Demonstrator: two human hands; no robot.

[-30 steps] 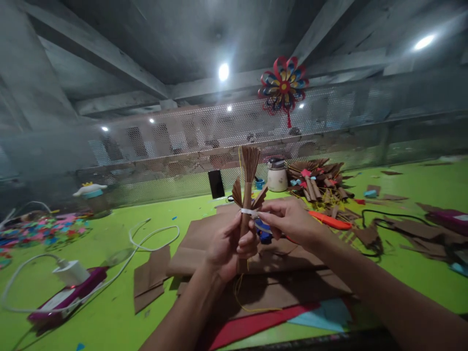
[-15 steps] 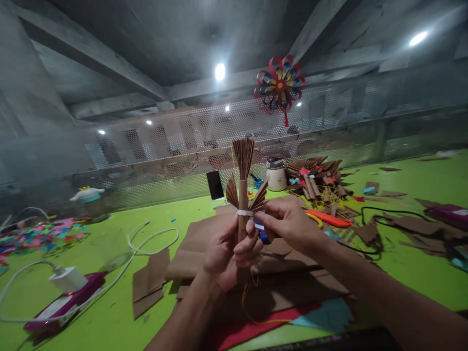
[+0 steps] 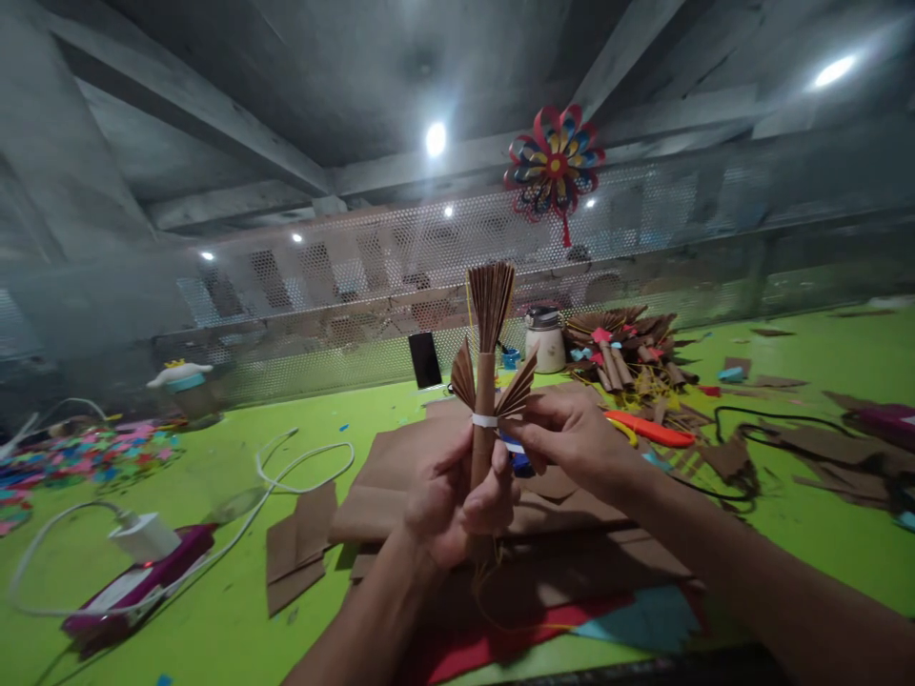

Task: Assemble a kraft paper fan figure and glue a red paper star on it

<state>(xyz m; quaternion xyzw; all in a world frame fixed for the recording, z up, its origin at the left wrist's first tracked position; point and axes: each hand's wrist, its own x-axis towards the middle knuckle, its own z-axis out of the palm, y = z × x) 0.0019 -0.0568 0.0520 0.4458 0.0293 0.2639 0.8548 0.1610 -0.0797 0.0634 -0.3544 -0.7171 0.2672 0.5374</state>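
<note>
In the head view, a brown paper tube [image 3: 485,381] stands upright before me, with one pleated paper fan [image 3: 491,305] at its top. Smaller pleated side fans [image 3: 463,379] flare out left and right. A narrow white strip [image 3: 484,420] wraps around the tube at their base. My left hand [image 3: 457,491] is closed around the tube's lower part. Beside the right-hand fan, my right hand [image 3: 576,440] pinches at the strip's right end; its fingertips partly hide the grip. Behind them, a blue object [image 3: 520,461] is partly covered.
Brown paper sheets [image 3: 390,472] lie under my hands, above red paper [image 3: 500,643] and light-blue paper [image 3: 643,619]. Finished-looking brown bundles [image 3: 621,348], an orange-handled tool [image 3: 658,431] and a jar [image 3: 544,343] are right. A power strip [image 3: 135,591] with white cable lies left.
The whole view has shifted slightly, so the scene sits a little further right. Both hands keep their hold on the paper piece, with only small finger movement.
</note>
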